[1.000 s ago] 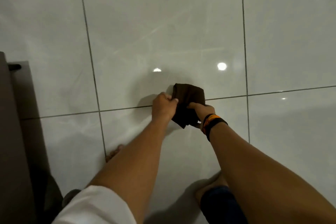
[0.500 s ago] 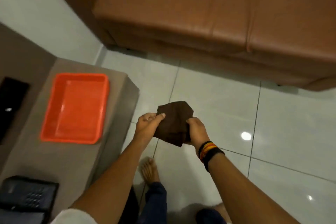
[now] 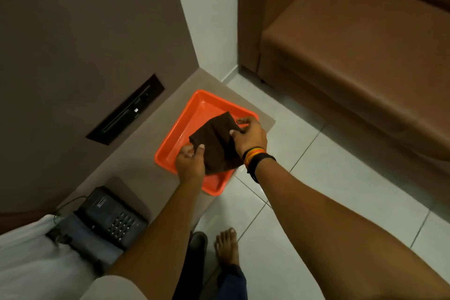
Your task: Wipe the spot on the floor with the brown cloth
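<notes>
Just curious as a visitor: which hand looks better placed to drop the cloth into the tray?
Probably the right hand: it pinches the cloth's top edge above the tray; the left hand grips lower, near the rim.

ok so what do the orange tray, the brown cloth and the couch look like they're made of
Orange tray: likely moulded plastic, smooth with a slight sheen and rounded rim. Brown cloth: soft matte fabric, drooping in folds between both hands. Couch: leather or faux leather, smooth with a dull shine and seams; which one is unclear.
</notes>
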